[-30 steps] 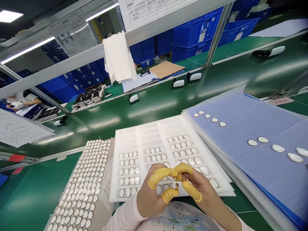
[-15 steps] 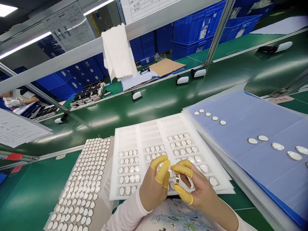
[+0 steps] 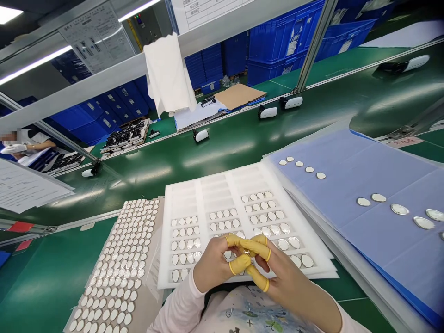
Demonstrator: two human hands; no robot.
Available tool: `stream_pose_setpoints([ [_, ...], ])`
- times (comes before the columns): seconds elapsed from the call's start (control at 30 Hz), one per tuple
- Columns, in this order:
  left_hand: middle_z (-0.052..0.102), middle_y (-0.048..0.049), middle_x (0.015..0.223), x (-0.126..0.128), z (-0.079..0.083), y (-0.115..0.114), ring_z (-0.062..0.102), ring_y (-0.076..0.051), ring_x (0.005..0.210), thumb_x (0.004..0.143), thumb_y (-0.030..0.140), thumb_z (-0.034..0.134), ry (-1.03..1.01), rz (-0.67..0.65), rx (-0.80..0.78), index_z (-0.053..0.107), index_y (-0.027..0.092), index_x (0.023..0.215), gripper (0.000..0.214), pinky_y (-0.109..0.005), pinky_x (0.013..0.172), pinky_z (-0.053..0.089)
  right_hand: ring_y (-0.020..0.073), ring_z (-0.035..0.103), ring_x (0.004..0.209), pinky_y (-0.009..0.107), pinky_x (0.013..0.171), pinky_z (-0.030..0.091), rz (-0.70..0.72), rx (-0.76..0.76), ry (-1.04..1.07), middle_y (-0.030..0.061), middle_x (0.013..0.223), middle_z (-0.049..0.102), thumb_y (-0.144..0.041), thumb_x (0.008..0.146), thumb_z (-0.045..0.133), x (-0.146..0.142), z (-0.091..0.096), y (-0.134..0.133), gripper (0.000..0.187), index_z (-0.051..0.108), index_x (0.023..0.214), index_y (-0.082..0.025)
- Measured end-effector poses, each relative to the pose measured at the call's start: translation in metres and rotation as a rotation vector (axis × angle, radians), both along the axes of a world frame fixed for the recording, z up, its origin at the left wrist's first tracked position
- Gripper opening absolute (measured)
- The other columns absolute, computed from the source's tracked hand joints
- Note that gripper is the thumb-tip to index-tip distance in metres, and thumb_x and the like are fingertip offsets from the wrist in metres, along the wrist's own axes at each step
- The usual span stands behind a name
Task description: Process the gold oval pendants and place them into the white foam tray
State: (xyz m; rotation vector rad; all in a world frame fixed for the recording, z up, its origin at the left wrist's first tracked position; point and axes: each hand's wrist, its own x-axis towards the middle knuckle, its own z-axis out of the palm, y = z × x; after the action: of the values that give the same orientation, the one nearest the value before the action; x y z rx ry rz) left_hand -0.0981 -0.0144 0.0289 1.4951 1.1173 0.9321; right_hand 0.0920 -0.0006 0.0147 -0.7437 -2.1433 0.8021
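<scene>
My left hand (image 3: pixel 214 268) and my right hand (image 3: pixel 280 276) meet low in the middle, fingertips in yellow finger cots. Together they pinch a small round metal-rimmed disc (image 3: pixel 246 252), mostly hidden between the cots. They hover over the near edge of a white foam tray (image 3: pixel 215 185) whose slots hold rows of shiny oval discs (image 3: pixel 265 217). To the left lies a sheet (image 3: pixel 120 263) packed with several white oval pieces.
A blue plastic sheet (image 3: pixel 364 175) on the right carries several loose discs. Behind runs a green conveyor belt (image 3: pixel 222 148) with white devices on it. A white cloth (image 3: pixel 169 74) hangs from the rail. Another person sits at the far left (image 3: pixel 21 143). Blue crates stand behind.
My fingers have closed tighter round the disc, which showed edge-on before and is now nearly covered. Both hands sit slightly closer together.
</scene>
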Motion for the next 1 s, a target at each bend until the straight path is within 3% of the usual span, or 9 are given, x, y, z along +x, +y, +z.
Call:
stream_pose_setpoints([
  [0.17,0.069,-0.0059,0.089,-0.001,0.001,0.0,0.063,-0.016,0.081,0.086,0.034,0.067,0.036,0.0,-0.004,0.073,0.015,0.102,0.025,-0.029,0.08,0.054,0.0137,0.054,0.058,0.028,0.054,0.051,-0.006,0.064,-0.002,0.0021,0.091,0.061,-0.016,0.099,0.05,0.005,0.003,0.007,0.04,0.052,0.136,-0.031],
  [0.37,0.065,-0.0088,0.099,0.003,-0.013,-0.003,0.067,-0.019,0.09,0.089,0.043,0.069,-0.229,-0.004,0.018,0.067,0.017,0.107,0.032,-0.034,0.084,0.057,0.018,0.064,0.075,0.031,0.064,0.056,-0.007,0.063,0.124,0.0033,0.093,0.065,-0.013,0.097,0.056,0.011,0.005,0.009,0.03,0.056,0.121,-0.031],
  [0.5,0.064,-0.0076,0.098,0.01,-0.025,-0.007,0.066,-0.018,0.083,0.087,0.046,0.072,-0.452,0.037,0.093,0.06,0.02,0.11,0.037,-0.035,0.075,0.058,0.0179,0.066,0.081,0.033,0.072,0.059,0.023,-0.127,0.33,0.0012,0.092,0.064,-0.01,0.095,0.06,0.014,0.001,0.003,0.032,0.054,0.115,-0.034],
  [0.63,0.063,-0.0069,0.103,0.021,-0.026,-0.008,0.066,-0.018,0.086,0.086,0.036,0.075,-0.59,0.043,0.224,0.058,0.023,0.112,0.034,-0.032,0.071,0.058,0.017,0.064,0.082,0.03,0.073,0.059,0.012,-0.29,0.522,0.0017,0.092,0.064,-0.013,0.093,0.067,0.015,-0.005,-0.003,0.031,0.058,0.114,-0.034],
  [1.0,0.06,-0.0078,0.103,0.025,-0.027,-0.01,0.064,-0.02,0.089,0.089,0.042,0.07,-0.394,0.094,0.391,0.052,0.027,0.113,0.034,-0.032,0.069,0.059,0.0185,0.063,0.075,0.032,0.066,0.059,-0.076,-0.291,0.622,0.0028,0.084,0.065,-0.019,0.089,0.073,0.011,-0.011,-0.005,0.026,0.064,0.11,-0.032],
])
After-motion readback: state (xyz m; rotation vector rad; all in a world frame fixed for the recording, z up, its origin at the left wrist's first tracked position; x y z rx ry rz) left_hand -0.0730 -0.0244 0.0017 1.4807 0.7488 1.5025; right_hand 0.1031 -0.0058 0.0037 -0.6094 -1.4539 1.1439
